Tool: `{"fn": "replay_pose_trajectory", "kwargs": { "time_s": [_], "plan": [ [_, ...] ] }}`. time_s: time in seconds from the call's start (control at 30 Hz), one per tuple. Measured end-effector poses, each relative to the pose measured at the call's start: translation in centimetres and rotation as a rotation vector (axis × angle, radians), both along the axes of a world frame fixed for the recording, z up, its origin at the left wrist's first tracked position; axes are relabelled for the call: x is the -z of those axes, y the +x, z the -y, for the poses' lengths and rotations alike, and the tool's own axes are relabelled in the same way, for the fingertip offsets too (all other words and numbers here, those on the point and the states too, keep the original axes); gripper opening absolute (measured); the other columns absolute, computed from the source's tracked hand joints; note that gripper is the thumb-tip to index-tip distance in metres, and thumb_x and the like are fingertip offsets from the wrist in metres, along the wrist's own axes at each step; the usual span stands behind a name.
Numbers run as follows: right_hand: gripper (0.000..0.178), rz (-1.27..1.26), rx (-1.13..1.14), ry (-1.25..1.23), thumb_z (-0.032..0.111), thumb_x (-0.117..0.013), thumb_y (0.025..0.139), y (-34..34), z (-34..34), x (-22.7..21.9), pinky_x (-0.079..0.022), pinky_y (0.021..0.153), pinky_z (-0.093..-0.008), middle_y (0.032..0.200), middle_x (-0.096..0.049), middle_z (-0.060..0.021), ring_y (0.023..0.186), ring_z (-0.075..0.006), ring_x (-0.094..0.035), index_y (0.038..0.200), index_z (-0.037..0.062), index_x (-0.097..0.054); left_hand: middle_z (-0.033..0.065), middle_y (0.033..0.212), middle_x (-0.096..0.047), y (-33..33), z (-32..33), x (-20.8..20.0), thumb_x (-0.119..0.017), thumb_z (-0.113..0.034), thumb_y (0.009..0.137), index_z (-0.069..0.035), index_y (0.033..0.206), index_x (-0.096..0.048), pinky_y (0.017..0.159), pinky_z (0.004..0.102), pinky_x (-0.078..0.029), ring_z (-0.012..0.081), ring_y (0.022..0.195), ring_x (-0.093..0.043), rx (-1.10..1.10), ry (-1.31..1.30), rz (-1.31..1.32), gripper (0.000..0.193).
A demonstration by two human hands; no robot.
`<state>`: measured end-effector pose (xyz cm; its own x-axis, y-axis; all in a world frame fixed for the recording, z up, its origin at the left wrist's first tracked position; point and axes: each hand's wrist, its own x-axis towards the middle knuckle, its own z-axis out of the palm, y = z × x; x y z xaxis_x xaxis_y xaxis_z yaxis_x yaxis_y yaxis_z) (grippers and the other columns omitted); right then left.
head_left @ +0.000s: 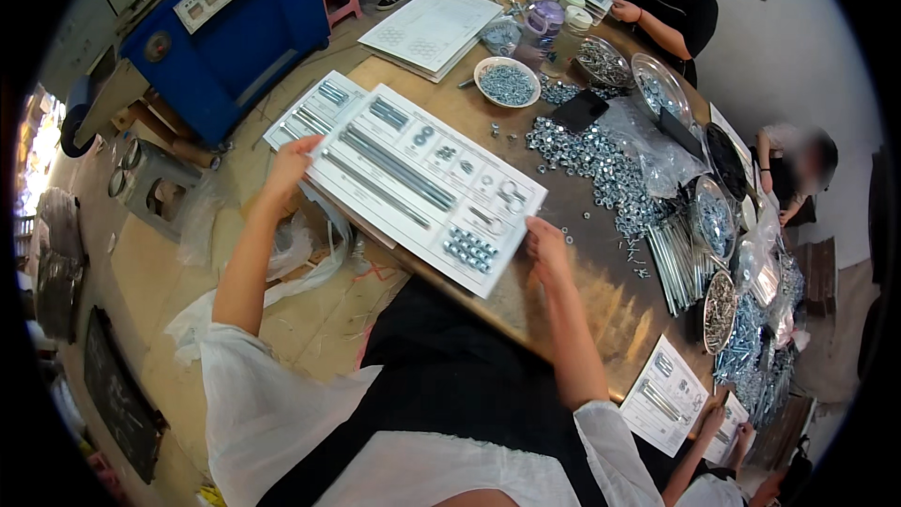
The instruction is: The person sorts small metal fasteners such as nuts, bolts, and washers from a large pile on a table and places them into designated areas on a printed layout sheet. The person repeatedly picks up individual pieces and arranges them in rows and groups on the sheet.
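Between my two hands is a white printed card (450, 222), held tilted over the table's near edge. On it show long grey metal rods (399, 169), short rods (389, 114), a cluster of nuts (471, 250) and several small fittings. My left hand (293, 161) grips the card's left edge, with the thumb on top. At the lower right edge, my right hand (544, 249) pinches the card. Another white card (319, 99) with similar rods lies partly beneath it. Fingers under the held card are hidden.
Loose nuts (587, 155), a bowl of small parts (507, 83), metal rods (671, 263) and a phone (579, 111) lie on the table. A stack of white sheets (432, 23) sits beyond. Co-workers handle cards at the far and right sides. A blue machine (230, 38) stands left.
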<state>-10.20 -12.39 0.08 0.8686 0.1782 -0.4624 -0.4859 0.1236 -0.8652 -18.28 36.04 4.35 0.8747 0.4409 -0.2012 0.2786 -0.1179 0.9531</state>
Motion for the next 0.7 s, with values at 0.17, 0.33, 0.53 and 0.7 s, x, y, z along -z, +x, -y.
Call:
{"fn": "replay_pose_trajectory", "kwargs": {
  "time_s": [0.17, 0.33, 0.53, 0.7],
  "plan": [
    [0.013, -0.044, -0.064, 0.041, 0.018, -0.068, 0.094, 0.9, -8.9, 1.8, -0.022, 0.043, -0.0237, 0.058, -0.044, 0.0095, 0.046, -0.0038, -0.033, 0.091, 0.0057, -0.071, 0.0054, 0.116, -0.072, 2.7, -9.3, 1.0, -0.042, 0.011, 0.082, -0.003, 0.131, -0.065, 0.073, 0.0262, -0.053, 0.0136, 0.093, -0.069, -0.045, 0.044, -0.041, 0.056],
    [0.018, -0.038, -0.156, 0.009, 0.020, -0.068, 0.094, 1.3, -14.4, 1.0, -0.024, 0.044, -0.0264, 0.061, -0.048, 0.0067, 0.049, -0.0058, -0.036, 0.096, 0.0029, -0.073, 0.0080, 0.121, -0.071, 3.2, -16.8, 3.0, -0.039, 0.014, 0.079, -0.001, 0.132, -0.064, 0.081, 0.0274, -0.057, 0.0167, 0.103, -0.070, -0.056, -0.003, -0.052, 0.060],
    [0.025, 0.007, -0.142, -0.083, 0.021, -0.070, 0.092, 2.0, -15.9, 1.6, -0.029, 0.048, -0.0287, 0.066, -0.055, 0.0042, 0.054, -0.0075, -0.040, 0.100, -0.0019, -0.075, 0.0092, 0.122, -0.071, 3.8, -17.5, 4.0, -0.038, 0.013, 0.078, -0.002, 0.134, -0.063, 0.085, 0.0284, -0.056, 0.0158, 0.105, -0.069, -0.056, -0.032, -0.070, 0.062],
    [0.027, 0.029, -0.098, -0.139, 0.023, -0.071, 0.091, 2.0, -16.9, 2.1, -0.032, 0.049, -0.0296, 0.070, -0.058, 0.0030, 0.056, -0.0081, -0.042, 0.100, -0.0022, -0.076, 0.0082, 0.121, -0.071, 3.8, -18.0, 4.3, -0.038, 0.010, 0.078, -0.002, 0.134, -0.063, 0.085, 0.0274, -0.055, 0.0166, 0.103, -0.069, -0.055, 0.041, -0.084, 0.062]
  ]
}}
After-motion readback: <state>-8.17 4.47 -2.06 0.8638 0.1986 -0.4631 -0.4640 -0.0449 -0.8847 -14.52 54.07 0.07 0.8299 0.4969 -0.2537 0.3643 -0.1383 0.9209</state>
